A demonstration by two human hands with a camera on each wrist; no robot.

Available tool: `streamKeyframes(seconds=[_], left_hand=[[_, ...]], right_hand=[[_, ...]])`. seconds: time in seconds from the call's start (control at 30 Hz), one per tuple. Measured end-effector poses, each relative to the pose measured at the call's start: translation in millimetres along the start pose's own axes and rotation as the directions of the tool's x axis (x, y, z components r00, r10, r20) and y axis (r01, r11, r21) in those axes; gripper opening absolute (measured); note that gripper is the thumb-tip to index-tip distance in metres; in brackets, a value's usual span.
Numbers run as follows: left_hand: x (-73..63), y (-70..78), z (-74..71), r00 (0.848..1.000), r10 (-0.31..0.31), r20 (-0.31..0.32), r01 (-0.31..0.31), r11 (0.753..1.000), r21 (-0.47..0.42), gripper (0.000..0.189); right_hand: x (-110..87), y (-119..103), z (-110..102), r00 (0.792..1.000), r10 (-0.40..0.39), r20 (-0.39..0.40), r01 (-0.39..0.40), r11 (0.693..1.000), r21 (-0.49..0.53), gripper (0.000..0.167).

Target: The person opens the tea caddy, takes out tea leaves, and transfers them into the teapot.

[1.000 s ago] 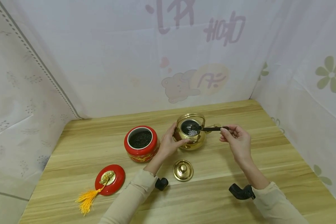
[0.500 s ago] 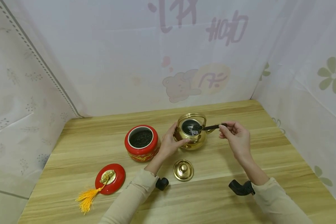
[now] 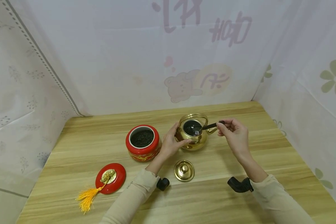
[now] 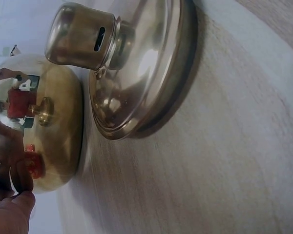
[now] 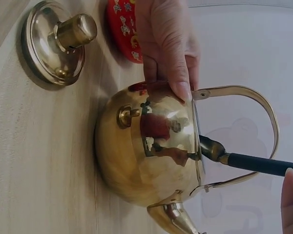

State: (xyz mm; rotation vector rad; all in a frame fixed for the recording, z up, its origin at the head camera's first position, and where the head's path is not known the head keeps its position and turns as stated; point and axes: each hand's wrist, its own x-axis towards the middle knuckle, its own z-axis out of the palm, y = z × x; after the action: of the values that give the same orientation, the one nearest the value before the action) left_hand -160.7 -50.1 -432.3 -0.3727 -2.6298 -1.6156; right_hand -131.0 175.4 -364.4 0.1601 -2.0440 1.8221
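A gold teapot with a raised arched handle stands uncovered on the table, dark leaves inside its opening. My left hand grips its left side, thumb on the near wall near the rim. My right hand pinches the black handle of a tea scoop. The scoop slants down through the teapot's mouth, beneath the arched handle; its tip is hidden inside in the right wrist view. Left of the teapot sits a red jar of dark loose tea.
The gold teapot lid lies in front of the teapot, knob up. Farther left is the red jar lid with a yellow tassel. The teapot's spout points right. Patterned cloth hangs behind the wooden table.
My right hand has risen slightly and moved left, tipping the scoop more steeply into the teapot. Dark leaves now cover more of the pot's inside. My left hand keeps its grip.
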Motion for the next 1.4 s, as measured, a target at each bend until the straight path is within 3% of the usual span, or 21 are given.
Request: streamKeyframes(seconds=[0.1, 0.2, 0.37, 0.6, 0.7, 0.87, 0.9, 1.0, 1.1, 1.2, 1.4], left_hand=[[-0.7, 0.0, 0.5, 1.000, -0.003, 0.000, 0.003, 1.000, 0.002, 0.087], [-0.9, -0.6, 0.8, 1.000, 0.001, -0.003, -0.001, 1.000, -0.001, 0.088], [0.1, -0.9, 0.0, 1.000, 0.002, -0.001, -0.002, 1.000, -0.002, 0.089], [3.1, 0.1, -0.9, 1.000, -0.007, 0.000, 0.007, 1.000, 0.007, 0.085], [3.5, -0.8, -1.2, 1.000, -0.011, -0.004, 0.012, 1.000, 0.019, 0.086], [2.7, -1.0, -0.7, 1.000, -0.015, -0.007, 0.015, 0.999, 0.040, 0.086], [2.4, -1.0, -0.5, 1.000, -0.017, -0.006, 0.017, 0.999, 0.039, 0.086], [2.3, -1.3, -0.7, 1.000, -0.018, -0.008, 0.018, 0.999, 0.034, 0.087], [1.8, -1.9, -0.9, 1.000, -0.021, -0.007, 0.021, 0.999, 0.032, 0.087], [1.4, -1.9, -1.0, 1.000, -0.023, -0.007, 0.024, 0.999, 0.033, 0.088], [1.9, -1.0, -0.7, 1.000, -0.019, -0.007, 0.019, 0.999, 0.031, 0.089]], right_hand=[[-2.6, 1, -2, 1.000, -0.013, -0.006, 0.013, 1.000, 0.027, 0.020], [-6.9, 1, -6, 1.000, 0.000, -0.031, 0.003, 0.993, 0.119, 0.020], [-18.4, 2, -21, 0.987, 0.082, -0.135, -0.037, 0.951, 0.306, 0.010], [-30.2, 9, -55, 0.946, 0.044, -0.322, 0.122, 0.871, 0.475, 0.008], [-31.5, 17, -67, 0.924, 0.062, -0.378, 0.142, 0.861, 0.488, 0.010], [-36.1, 33, -80, 0.888, 0.184, -0.421, 0.006, 0.912, 0.410, 0.009], [-36.2, 49, -88, 0.887, 0.203, -0.415, -0.025, 0.918, 0.395, 0.012], [-36.5, 94, -105, 0.895, 0.237, -0.379, -0.086, 0.924, 0.374, 0.026], [-38.6, 125, -115, 0.914, 0.245, -0.324, -0.129, 0.931, 0.341, 0.035], [-43.8, 103, -101, 0.908, 0.293, -0.298, -0.206, 0.934, 0.291, 0.024], [-48.3, 75, -86, 0.847, 0.447, -0.286, -0.378, 0.887, 0.267, 0.013]])
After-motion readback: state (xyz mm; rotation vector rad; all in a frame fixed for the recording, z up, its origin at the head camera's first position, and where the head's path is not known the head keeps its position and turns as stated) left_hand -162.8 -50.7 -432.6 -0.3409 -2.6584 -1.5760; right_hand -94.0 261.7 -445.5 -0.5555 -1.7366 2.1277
